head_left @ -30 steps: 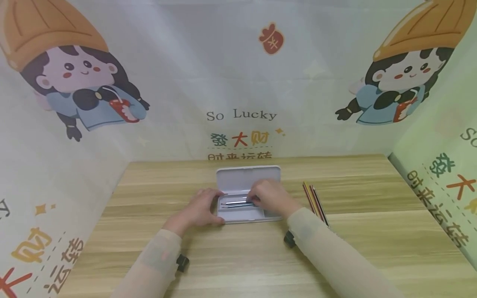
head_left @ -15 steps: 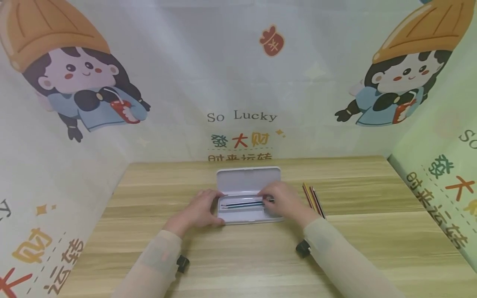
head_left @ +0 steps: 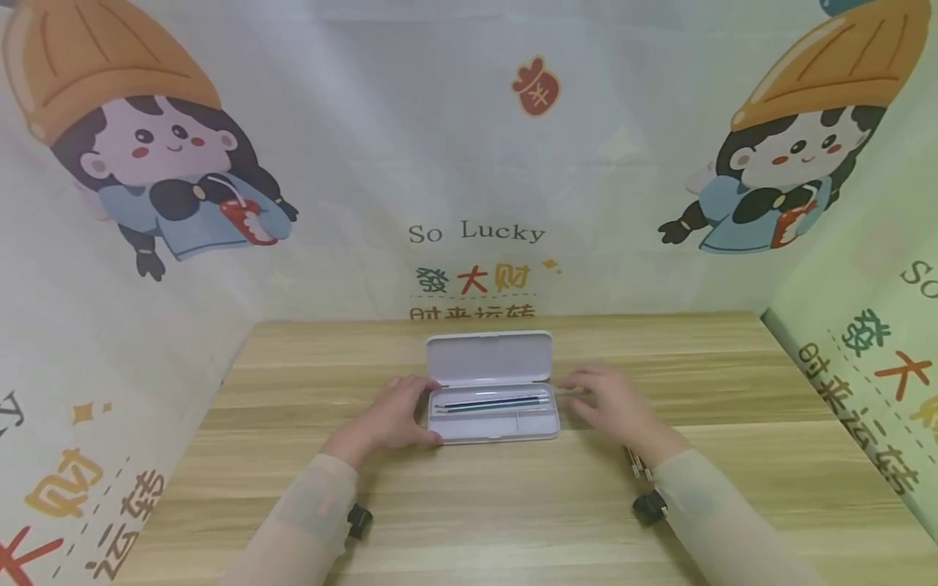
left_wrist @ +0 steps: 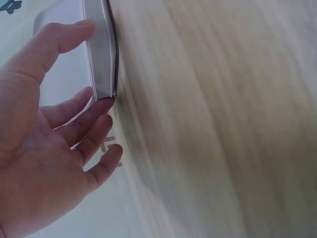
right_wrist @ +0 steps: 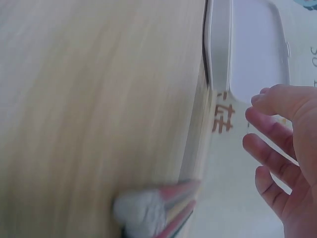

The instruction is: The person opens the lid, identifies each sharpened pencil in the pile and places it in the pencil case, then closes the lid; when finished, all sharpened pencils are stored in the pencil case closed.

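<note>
A white pencil case (head_left: 469,426) stands with its lid (head_left: 489,360) raised at the back. In its long rear compartment lie pencils (head_left: 493,404), side by side with tips to the left. My left hand (head_left: 388,415) holds the case's left end, thumb (left_wrist: 77,35) on the front edge and fingers at the rear corner. Just beyond the right end hovers my right hand (head_left: 615,411), fingers spread and nothing in them. More pencils (head_left: 637,465) on the tabletop are mostly hidden beneath the right forearm; the right wrist view shows their blurred ends (right_wrist: 141,213).
The wood-grain table (head_left: 469,521) meets a printed cloth backdrop (head_left: 352,163) at its rear and sides. Inside the case, the front section has a small divided compartment (head_left: 537,424) at the right.
My right hand has let go of the pencil in the case and moved right, out past the case's end, toward the loose pencils. The left hand has stayed in place.
</note>
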### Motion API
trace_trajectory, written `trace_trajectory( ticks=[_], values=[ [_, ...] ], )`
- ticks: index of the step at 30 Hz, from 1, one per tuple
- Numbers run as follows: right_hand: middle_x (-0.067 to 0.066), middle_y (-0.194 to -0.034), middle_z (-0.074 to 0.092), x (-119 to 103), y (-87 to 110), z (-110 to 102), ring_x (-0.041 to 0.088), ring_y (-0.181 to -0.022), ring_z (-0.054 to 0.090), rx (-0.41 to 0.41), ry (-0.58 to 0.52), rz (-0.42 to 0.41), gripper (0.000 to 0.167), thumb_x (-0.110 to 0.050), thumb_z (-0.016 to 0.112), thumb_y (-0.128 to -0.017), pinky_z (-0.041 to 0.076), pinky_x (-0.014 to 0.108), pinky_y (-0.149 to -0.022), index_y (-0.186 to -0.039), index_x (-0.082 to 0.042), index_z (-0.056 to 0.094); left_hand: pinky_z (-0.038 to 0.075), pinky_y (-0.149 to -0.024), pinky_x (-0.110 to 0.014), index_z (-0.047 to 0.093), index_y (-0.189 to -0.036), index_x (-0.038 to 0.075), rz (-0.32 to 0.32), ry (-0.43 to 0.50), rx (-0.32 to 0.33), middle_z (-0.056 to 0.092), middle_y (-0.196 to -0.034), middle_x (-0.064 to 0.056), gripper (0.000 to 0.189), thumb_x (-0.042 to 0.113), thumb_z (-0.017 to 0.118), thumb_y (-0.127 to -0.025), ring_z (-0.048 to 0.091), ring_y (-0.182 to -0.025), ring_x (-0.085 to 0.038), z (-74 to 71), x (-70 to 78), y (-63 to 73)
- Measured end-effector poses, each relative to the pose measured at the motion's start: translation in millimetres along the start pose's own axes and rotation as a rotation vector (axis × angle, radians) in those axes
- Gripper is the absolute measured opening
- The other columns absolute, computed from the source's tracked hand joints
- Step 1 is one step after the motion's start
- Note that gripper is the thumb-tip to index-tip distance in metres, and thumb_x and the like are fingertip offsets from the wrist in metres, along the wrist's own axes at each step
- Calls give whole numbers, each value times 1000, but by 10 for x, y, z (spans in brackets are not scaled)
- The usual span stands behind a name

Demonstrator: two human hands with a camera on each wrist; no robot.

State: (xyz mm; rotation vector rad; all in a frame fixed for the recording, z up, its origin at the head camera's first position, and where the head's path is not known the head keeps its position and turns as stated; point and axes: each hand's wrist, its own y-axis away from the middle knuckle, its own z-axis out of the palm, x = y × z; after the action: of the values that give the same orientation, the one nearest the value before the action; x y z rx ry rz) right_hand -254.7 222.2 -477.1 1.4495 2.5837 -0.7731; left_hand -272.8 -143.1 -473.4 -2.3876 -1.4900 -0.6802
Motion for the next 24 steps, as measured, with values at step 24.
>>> trace_trajectory(
  ticks=[24],
  values=[
    [15, -121, 72, 347, 450, -360, 35, -100, 71, -94, 84, 263, 32, -12, 77, -88, 61, 55, -82, -120, -10, 74, 41, -117, -51, 54, -143, 4, -3, 3, -6, 59, -142, -16, 85, 28, 93, -71, 49, -130, -33, 12, 3, -10]
  ],
)
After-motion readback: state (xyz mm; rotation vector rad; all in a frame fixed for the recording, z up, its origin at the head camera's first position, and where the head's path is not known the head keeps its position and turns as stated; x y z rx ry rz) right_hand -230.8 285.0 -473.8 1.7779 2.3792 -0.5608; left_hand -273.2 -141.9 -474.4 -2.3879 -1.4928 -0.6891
